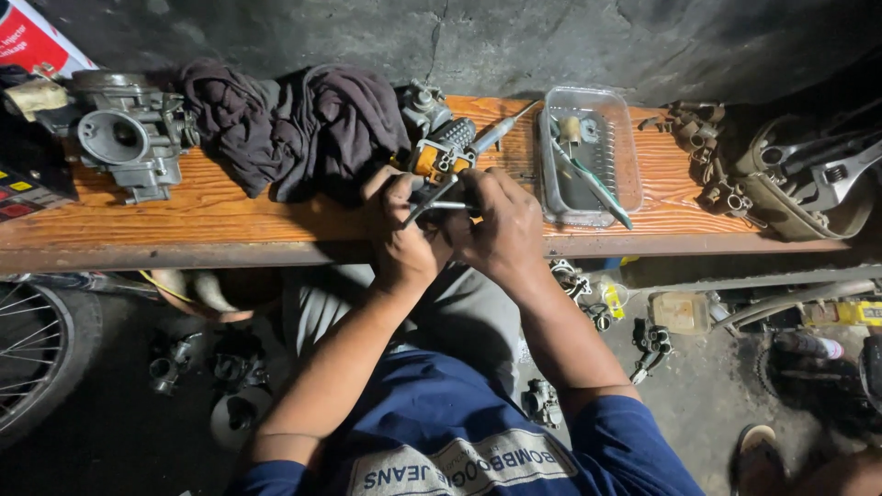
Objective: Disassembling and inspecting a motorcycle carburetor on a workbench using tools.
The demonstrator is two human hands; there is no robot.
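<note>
A rough grey concrete wall backs a long wooden worktop (230, 207) with an orange grain, and below it the floor is dim and strewn with small metal parts. The person sits close to the worktop, both forearms reaching forward and converging at its front edge.

The left hand (401, 237) is bent at the wrist, its fingers curled shut around a small metal part (432, 195) that is mostly hidden by the grip. The right hand (501, 225) comes in from the other side, knuckles up, fingers closed on the same small piece or a thin tool against it; which of the two I cannot tell. The hands touch each other just over the edge of the worktop.

Right behind them lies a screwdriver (459, 145) with an orange and black handle, its shaft pointing to the upper right. A dark crumpled rag (285, 119) lies to the left, and a grey carburettor (124, 138) stands further left. To the right sits a clear plastic tray (634, 161) holding a toothbrush (597, 184). Wrenches (827, 170) rest in a container at the far right. A spoked wheel (37, 349) shows at lower left.
</note>
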